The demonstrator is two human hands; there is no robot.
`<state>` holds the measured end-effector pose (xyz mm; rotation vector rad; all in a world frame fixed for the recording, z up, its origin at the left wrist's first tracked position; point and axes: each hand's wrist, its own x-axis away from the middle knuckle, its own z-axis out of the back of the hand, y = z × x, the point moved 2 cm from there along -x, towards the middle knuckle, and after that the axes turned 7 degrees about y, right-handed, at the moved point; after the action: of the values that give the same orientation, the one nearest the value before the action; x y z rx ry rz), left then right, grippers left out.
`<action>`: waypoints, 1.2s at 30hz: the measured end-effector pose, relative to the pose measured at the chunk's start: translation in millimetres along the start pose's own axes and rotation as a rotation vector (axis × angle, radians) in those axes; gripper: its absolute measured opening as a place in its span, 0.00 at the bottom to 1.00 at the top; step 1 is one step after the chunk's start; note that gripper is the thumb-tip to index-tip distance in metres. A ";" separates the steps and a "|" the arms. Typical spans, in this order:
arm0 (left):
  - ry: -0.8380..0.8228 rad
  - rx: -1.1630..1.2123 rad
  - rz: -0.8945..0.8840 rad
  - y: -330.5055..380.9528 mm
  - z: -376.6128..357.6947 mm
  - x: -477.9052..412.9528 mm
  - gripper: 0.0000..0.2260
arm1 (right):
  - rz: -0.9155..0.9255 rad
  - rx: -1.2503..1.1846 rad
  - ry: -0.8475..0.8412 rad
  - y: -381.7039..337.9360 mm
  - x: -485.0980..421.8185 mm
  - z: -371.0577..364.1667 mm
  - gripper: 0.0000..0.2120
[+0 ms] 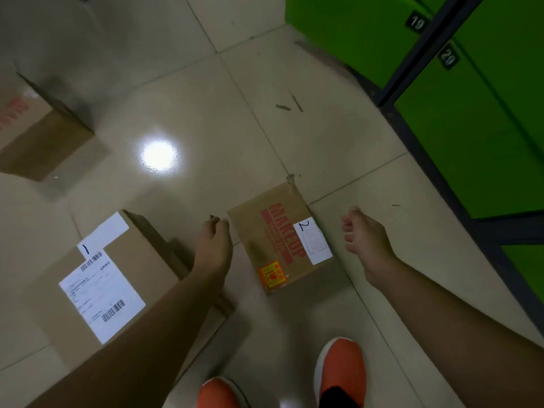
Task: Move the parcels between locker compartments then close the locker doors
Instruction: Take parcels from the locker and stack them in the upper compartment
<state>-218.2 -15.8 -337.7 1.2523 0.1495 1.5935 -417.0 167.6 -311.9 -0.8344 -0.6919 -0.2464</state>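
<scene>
I count three cardboard parcels on the floor: one (38, 136) at upper left, parcel 1 (117, 284) at lower left, and parcel 2 (279, 240) at lower centre. My left hand (213, 245) and right hand (365, 240) are on either side of parcel 2, fingers loosely curled and holding nothing. It looks flat, stiff and probably light, so I would grip its two opposite side edges. At the right are two numbered green locker doors (471, 128).

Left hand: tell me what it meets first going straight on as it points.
Likely the left edge of the parcel marked 2, just ahead of the left hand; depth is unclear, so it may slip past onto the tiled floor.
</scene>
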 end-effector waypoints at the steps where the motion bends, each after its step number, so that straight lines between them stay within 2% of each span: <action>1: 0.000 -0.010 -0.019 -6.4 -6.7 -7.7 0.19 | -0.025 -0.013 -0.001 6.1 -10.1 -6.9 0.19; 4: 0.043 -0.084 -0.095 -15.9 -18.0 -30.4 0.27 | -0.096 -0.030 -0.006 22.3 -30.7 -22.8 0.23; 7: 0.100 -0.163 -0.183 -12.6 -22.8 -59.0 0.31 | -0.208 -0.087 0.012 42.6 -40.5 -36.8 0.29; 11: 0.050 -0.174 -0.202 5.6 -32.7 -83.4 0.34 | -0.249 -0.048 0.032 62.5 -47.6 -52.1 0.30; 14: -0.021 -0.237 -0.215 16.7 -46.8 -86.8 0.25 | -0.212 -0.051 0.097 71.2 -49.3 -56.9 0.23; 16: -0.080 -0.303 -0.229 17.9 -58.1 -89.2 0.22 | -0.253 -0.074 0.109 80.1 -48.8 -60.9 0.25; 18: -0.099 -0.387 -0.246 16.3 -65.7 -90.7 0.22 | -0.364 -0.154 0.091 88.6 -46.8 -67.5 0.28; 21: -0.064 -0.514 -0.210 11.2 -68.5 -91.8 0.25 | -0.500 -0.262 0.027 92.4 -51.1 -73.1 0.26; 24: -0.055 -0.589 -0.136 6.2 -61.2 -88.5 0.25 | -0.450 -0.321 0.058 88.1 -63.4 -65.9 0.21; 27: -0.080 -0.584 -0.102 -2.2 -52.6 -91.6 0.24 | -0.331 -0.360 0.102 85.2 -68.6 -54.8 0.23; 31: -0.147 -0.267 -0.060 -0.2 -58.3 -88.8 0.23 | -0.287 -0.422 -0.059 88.4 -59.9 -58.9 0.30; 33: -0.220 -0.232 -0.027 2.0 -67.8 -81.3 0.25 | -0.258 -0.430 -0.147 93.5 -58.4 -68.0 0.34; 36: -0.398 -0.250 0.029 2.0 -76.9 -72.2 0.34 | -0.262 -0.474 -0.226 101.4 -61.7 -81.3 0.47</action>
<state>-285.7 -36.0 -416.2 1.3474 -0.3113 1.3091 -379.4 169.7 -450.8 -1.2359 -0.9764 -0.5733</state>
